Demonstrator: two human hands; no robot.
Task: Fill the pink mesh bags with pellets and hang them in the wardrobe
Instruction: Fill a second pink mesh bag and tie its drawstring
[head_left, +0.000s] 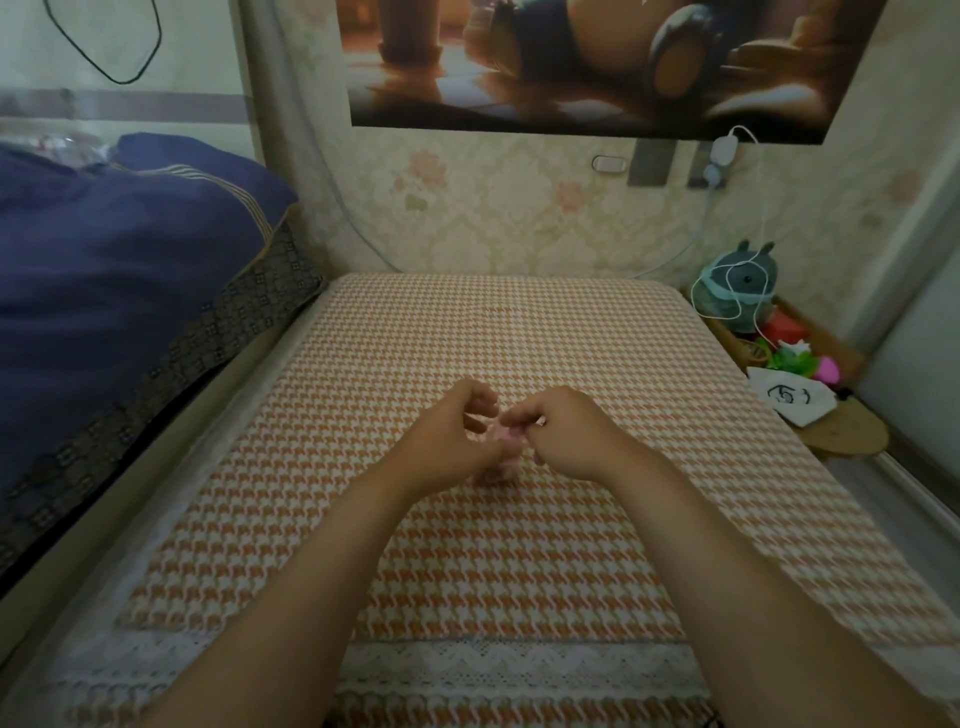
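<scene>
A small pink mesh bag sits between my two hands over the middle of the table, its lower end close to the orange and white houndstooth cloth. My left hand cups the bag from the left with curled fingers. Fingers of my right hand pinch the bag's top from the right. Most of the bag is hidden by my hands, and no pellets show. The wardrobe is out of view.
A bed with a dark blue quilt runs along the left side. At the right stands a low shelf with a grey plush toy, a white cable, colourful small items and a white pouch. The wallpapered wall is behind.
</scene>
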